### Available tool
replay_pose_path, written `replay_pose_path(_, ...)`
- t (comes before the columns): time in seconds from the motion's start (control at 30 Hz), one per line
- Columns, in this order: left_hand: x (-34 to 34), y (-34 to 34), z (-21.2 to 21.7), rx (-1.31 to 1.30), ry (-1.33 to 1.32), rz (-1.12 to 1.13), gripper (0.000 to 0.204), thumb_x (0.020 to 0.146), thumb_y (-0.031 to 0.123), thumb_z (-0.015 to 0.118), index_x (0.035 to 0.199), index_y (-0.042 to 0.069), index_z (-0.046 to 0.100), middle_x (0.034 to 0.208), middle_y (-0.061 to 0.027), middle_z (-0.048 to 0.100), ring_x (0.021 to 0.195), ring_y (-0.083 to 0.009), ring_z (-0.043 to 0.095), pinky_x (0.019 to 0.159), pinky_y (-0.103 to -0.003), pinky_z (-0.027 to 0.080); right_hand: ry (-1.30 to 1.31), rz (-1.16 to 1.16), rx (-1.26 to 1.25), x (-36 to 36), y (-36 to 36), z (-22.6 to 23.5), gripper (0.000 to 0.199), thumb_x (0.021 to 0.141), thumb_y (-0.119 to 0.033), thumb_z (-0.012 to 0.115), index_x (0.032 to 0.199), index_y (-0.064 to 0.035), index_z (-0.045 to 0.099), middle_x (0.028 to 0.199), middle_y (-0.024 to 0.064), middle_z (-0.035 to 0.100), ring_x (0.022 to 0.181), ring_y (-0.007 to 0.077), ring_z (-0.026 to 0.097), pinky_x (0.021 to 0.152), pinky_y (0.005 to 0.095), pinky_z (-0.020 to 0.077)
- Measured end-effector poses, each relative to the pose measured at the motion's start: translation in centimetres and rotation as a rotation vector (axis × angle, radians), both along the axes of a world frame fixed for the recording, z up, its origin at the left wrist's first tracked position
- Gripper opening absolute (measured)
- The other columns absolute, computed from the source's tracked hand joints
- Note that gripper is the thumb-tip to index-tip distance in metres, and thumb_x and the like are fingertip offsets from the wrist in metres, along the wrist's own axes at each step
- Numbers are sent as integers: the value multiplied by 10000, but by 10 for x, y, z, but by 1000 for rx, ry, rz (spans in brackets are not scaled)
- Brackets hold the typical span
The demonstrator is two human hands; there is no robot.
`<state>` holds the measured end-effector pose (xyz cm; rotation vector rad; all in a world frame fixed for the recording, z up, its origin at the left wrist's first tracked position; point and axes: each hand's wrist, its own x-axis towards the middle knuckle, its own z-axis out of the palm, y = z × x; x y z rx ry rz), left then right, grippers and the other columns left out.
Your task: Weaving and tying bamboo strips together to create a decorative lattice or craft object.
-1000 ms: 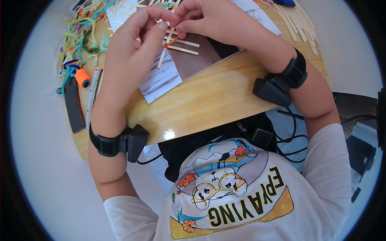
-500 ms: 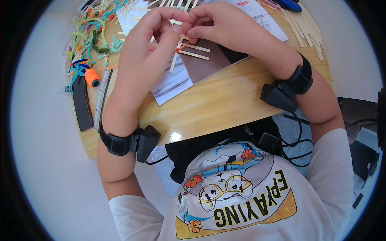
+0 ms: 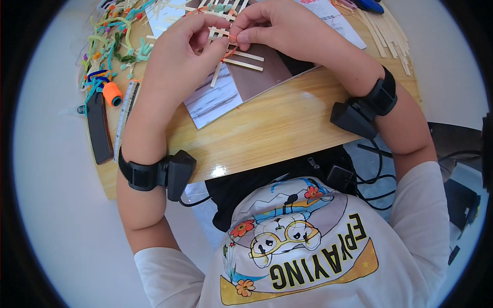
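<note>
A lattice of thin pale wooden strips (image 3: 245, 64) lies under my fingers, with orange thread (image 3: 230, 53) wound around some of its crossings. My left hand (image 3: 179, 64) curls round the lattice's near part, thumb and forefinger at either side of a crossing. Close beside it, my right hand (image 3: 275, 28) pinches the orange thread between thumb and forefinger; the fingertips nearly meet the left ones. Pale green and orange bits show along the lattice's far part. My hands hide much of its middle.
Beneath the lattice is a printed sheet (image 3: 215, 105). At the left are colourful fuzzy strands (image 3: 120, 49), an orange thread spool (image 3: 112, 94), a dark flat case (image 3: 99, 128) and a ruler (image 3: 125, 115). Loose wooden strips (image 3: 387, 36) and a blue-handled tool (image 3: 370, 5) lie far right.
The view has shifted slightly, so most things sit a little further left and up. My left thumb and forefinger are further apart, showing more of the strips. The right hand keeps its pinch.
</note>
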<state>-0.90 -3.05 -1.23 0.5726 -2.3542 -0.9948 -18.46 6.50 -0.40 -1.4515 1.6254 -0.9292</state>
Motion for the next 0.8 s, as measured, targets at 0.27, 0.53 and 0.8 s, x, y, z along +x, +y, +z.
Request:
replay_pose_path(0.27, 2, -2, 0, 4, -177, 45, 266, 815, 241, 745, 963, 22, 721, 697, -25, 529, 621, -103, 483, 564, -272, 404, -79, 23, -37, -1, 5, 5, 98, 890, -15, 574, 934, 5, 660, 795, 72, 690, 751, 132, 643, 689, 265, 504)
replay_pose_path(0.53, 3, -7, 0, -122, -138, 90, 237, 823, 238, 702, 908, 16, 693, 736, -73, 565, 637, -165, 537, 598, -297, 441, -91, 6, 46, -2, 5, 12, 89, 896, 10, 550, 927, 13, 633, 775, 64, 670, 721, 122, 618, 657, 258, 491)
replay_pose_path(0.8, 2, 4, 1, -275, -222, 90, 201, 796, 215, 709, 885, 34, 700, 765, -124, 605, 687, -231, 587, 619, -346, 462, -82, 69, 59, -3, 12, 22, 85, 887, 25, 551, 929, 21, 625, 770, 74, 666, 717, 131, 616, 648, 263, 491)
